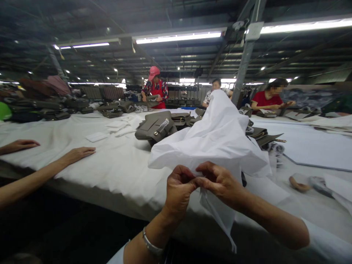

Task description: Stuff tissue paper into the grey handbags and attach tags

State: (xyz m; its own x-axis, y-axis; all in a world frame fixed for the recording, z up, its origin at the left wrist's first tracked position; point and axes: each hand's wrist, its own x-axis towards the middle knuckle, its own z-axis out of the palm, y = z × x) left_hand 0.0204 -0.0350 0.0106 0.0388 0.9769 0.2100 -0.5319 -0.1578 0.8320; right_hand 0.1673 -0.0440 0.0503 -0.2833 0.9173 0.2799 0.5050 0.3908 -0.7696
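A large crumpled sheet of thin white wrapping paper [211, 135] stands up in a peak in front of me. At its near edge my left hand [178, 187] and my right hand [220, 183] meet, thumbs and forefingers pinched together on the paper. A loose strip of the sheet hangs below my right hand, over the table's edge. Just behind the paper lies an olive-grey handbag [156, 126] with a metal clasp and a clear plastic wrap on it. Whatever is beneath the sheet is mostly hidden.
White cloth covers the long table [118, 172]. Another person's hands [79, 154] rest on it at left. More grey bags [261, 135] lie behind the paper to the right, near a tape roll [299, 183]. Several co-workers [155, 88] stand across the table.
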